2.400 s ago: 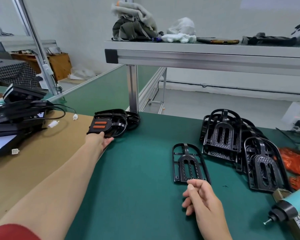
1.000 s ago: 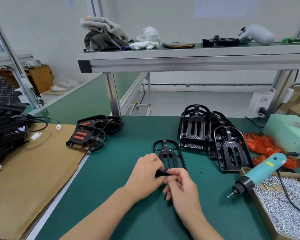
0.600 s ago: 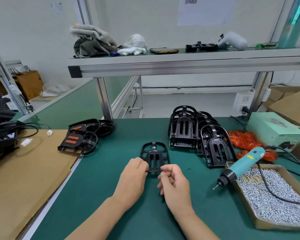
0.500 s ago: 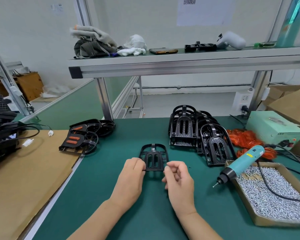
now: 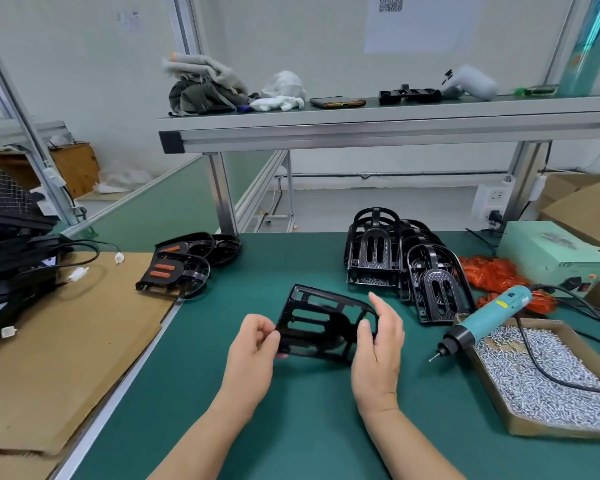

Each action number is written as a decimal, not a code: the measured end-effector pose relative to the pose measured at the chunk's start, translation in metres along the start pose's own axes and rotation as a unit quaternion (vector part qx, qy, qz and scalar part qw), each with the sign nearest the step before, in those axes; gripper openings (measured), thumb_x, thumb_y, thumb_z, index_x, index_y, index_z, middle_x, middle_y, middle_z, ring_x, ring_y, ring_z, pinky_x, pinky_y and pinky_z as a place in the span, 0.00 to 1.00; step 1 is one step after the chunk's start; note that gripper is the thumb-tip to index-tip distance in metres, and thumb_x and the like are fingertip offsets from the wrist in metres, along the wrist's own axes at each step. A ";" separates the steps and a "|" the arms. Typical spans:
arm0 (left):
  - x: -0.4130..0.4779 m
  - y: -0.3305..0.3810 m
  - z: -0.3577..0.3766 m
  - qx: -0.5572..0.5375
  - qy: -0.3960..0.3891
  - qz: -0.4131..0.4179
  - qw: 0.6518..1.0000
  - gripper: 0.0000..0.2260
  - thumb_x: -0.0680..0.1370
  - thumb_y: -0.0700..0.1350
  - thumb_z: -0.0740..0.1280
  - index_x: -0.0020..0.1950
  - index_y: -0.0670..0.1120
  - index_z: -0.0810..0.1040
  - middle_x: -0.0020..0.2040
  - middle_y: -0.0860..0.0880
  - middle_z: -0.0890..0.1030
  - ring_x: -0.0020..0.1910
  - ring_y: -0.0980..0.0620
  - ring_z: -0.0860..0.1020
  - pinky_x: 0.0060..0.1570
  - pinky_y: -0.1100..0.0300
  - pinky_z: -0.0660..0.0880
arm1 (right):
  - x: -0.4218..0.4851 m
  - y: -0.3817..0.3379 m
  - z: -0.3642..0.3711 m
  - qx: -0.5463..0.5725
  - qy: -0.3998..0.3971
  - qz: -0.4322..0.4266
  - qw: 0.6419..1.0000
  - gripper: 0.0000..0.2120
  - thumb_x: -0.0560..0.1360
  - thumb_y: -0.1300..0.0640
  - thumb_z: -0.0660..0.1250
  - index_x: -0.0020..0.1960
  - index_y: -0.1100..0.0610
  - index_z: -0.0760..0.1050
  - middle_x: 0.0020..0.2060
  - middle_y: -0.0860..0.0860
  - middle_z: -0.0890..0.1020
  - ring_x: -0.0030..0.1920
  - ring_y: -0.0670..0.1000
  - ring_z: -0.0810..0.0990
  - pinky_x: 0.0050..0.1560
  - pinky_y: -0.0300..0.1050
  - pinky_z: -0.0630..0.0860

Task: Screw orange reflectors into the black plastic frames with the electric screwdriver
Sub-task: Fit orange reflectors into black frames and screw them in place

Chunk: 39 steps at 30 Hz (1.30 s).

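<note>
We pinch a bare black frame in left hand and right hand — nothing screwed in yet. Left of the grip lie finished frames; right, a stack waits.

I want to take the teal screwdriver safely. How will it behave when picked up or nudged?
The electric screwdriver has a round body and leans on the rim of the screw box, so a nudge may well roll it off. Its cable lies across the screws and would probably tug back or scatter a few. It looks rigid.
</note>
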State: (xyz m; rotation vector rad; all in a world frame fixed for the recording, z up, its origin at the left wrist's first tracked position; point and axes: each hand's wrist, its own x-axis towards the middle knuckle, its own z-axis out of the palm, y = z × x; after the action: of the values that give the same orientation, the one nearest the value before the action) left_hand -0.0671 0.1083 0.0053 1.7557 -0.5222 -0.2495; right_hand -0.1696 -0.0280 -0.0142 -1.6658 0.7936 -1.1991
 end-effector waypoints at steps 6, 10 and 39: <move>-0.010 -0.004 0.000 -0.166 -0.068 -0.161 0.970 0.06 0.80 0.30 0.59 0.47 0.39 0.70 0.44 0.39 0.79 0.36 0.48 0.83 0.35 0.58 0.79 | -0.008 0.002 -0.005 -0.127 -0.018 -0.064 0.990 0.21 0.76 0.68 0.56 0.64 0.58 0.80 0.61 0.52 0.79 0.65 0.56 0.73 0.68 0.57 0.67; -0.015 -0.007 0.004 -0.142 -0.083 -0.185 0.969 0.09 0.78 0.29 0.58 0.54 0.40 0.71 0.39 0.44 0.84 0.34 0.49 0.82 0.33 0.57 0.78 | -0.010 0.001 -0.011 -0.251 -0.084 -0.091 0.960 0.23 0.73 0.65 0.56 0.62 0.56 0.81 0.56 0.51 0.82 0.61 0.56 0.77 0.68 0.56 0.66; -0.010 -0.033 0.030 0.315 -0.137 0.154 0.926 0.24 0.81 0.59 0.61 0.77 0.56 0.67 0.77 0.60 0.63 0.75 0.59 0.63 0.76 0.59 0.57 | 0.123 -0.030 -0.070 -0.425 -0.106 -0.096 0.894 0.17 0.79 0.59 0.62 0.67 0.58 0.75 0.65 0.57 0.76 0.63 0.60 0.73 0.66 0.55 0.69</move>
State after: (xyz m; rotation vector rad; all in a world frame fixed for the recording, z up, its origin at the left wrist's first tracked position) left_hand -0.0818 0.0924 -0.0348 2.2305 -1.1709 -0.1059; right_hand -0.1965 -0.1453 0.0666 -2.5882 1.1216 -0.7928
